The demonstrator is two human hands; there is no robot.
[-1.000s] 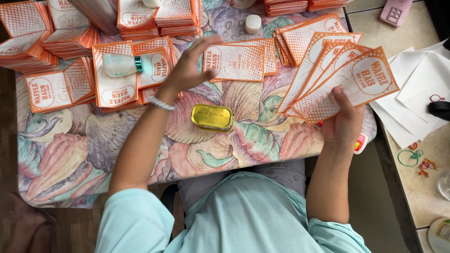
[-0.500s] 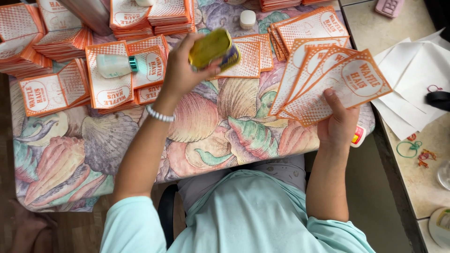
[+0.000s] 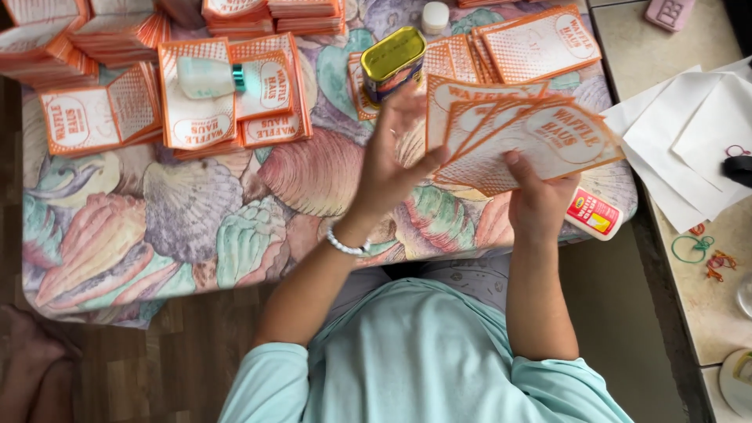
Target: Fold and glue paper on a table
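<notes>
My right hand (image 3: 539, 205) grips a fan of several orange-and-white paper sleeves (image 3: 533, 137) by its lower edge, above the right part of the shell-patterned tablecloth (image 3: 188, 219). My left hand (image 3: 389, 168) is raised beside the fan with fingers spread, holding nothing, its thumb at the fan's left edge. Just beyond my left hand, a yellow rectangular tin (image 3: 392, 63) stands on loose sleeves at the back of the table.
Stacks of the same sleeves (image 3: 117, 35) fill the back and left. A clear bottle with a teal cap (image 3: 207, 77) lies on one pile. A small white jar (image 3: 435, 16), a glue bottle (image 3: 593, 213), white sheets (image 3: 689, 141) and rubber bands (image 3: 693, 249) lie to the right.
My left hand lifted the yellow tin from the middle of the cloth, set it on the sleeves at the back, let go, and came back beside the fan.
</notes>
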